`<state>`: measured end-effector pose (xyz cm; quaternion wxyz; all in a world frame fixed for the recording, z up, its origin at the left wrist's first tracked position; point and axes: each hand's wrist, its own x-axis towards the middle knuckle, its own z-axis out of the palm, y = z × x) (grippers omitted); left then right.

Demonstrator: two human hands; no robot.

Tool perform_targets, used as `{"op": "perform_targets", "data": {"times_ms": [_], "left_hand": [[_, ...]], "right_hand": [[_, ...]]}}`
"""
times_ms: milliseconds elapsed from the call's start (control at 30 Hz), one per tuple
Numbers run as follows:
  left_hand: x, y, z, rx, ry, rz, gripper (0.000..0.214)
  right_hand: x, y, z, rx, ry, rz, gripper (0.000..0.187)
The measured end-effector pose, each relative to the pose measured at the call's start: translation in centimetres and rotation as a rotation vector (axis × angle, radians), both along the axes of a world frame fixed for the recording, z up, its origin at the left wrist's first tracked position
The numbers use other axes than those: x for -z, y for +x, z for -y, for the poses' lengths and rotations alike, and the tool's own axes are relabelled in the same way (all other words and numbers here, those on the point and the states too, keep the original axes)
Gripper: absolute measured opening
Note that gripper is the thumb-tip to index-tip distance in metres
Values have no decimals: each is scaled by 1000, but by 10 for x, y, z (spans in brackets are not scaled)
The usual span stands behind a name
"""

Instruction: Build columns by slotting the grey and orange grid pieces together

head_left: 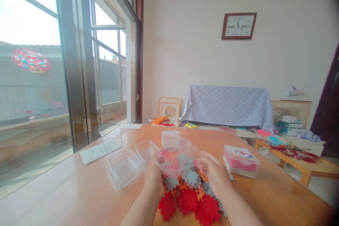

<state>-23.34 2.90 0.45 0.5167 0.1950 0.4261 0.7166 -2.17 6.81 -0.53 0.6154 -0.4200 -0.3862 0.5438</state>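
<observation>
Between my two hands is a clear plastic container (176, 164), raised over the table. My left hand (154, 174) grips its left side and my right hand (210, 169) its right side, fingers at the rim. Red, orange and grey colours show through the plastic; whether they are inside or behind it I cannot tell. Below and in front of it lies a pile of red, orange and grey notched plastic pieces (188, 201). To the left of my left hand are an open clear box (124, 167) and another clear container (146, 152).
A lidded box with pink contents (241, 162) stands on the right of the wooden table (79, 194). A small clear box (170, 136) is behind my hands. A printed card (100, 151) lies at the left, near the window. Beyond stands a low side table (315, 166).
</observation>
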Motion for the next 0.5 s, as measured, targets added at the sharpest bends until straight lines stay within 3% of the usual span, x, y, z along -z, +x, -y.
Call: {"op": "perform_targets", "data": {"times_ms": [233,500], "left_hand": [[-7,-3,1,45,17,101,49],[-34,-2,14,6,-77,206,53]], "right_hand": [[-2,-6,4,-110,-47,-59,60],[-3,-11,9,-235,-75,-124,49]]}}
